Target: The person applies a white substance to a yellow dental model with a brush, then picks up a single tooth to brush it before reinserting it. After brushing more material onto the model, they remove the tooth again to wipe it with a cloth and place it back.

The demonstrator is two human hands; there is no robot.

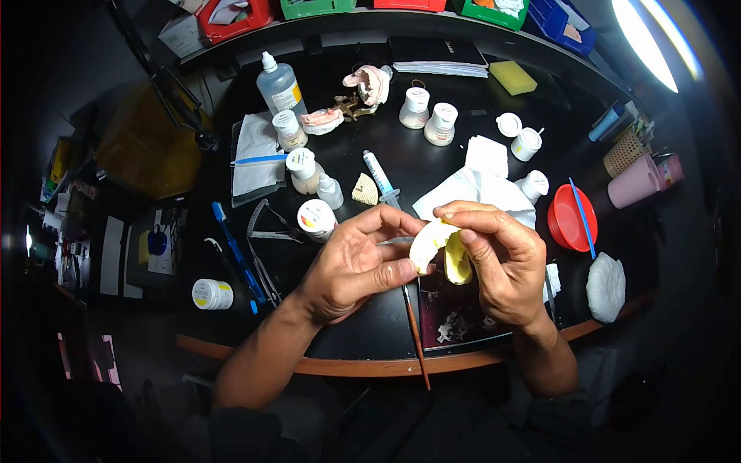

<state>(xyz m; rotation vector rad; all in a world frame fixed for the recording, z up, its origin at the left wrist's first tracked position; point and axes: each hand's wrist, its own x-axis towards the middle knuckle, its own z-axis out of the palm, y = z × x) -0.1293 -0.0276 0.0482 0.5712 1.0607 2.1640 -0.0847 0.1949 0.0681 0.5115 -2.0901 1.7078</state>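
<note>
A pale yellow, horseshoe-shaped dental model (426,247) is held up over the front of the bench, its inner side brighter yellow. My left hand (359,266) pinches its left end between thumb and fingertips. On the other side, the thumb and fingers of my right hand (503,262) close on its upper right part. Below the hands are a brown-handled brush (414,332) and a dark tile (463,338) with whitish scraps on it. Behind them lies a syringe labelled as firing paste (378,174), beside a small cream piece (364,189).
White-lidded jars (316,217) and a large bottle (282,86) stand left of the hands. Pink dental casts on an articulator (347,108) are farther back. At right are white tissues (475,185), a red bowl (570,220) with a blue stick, and a white pad (606,289).
</note>
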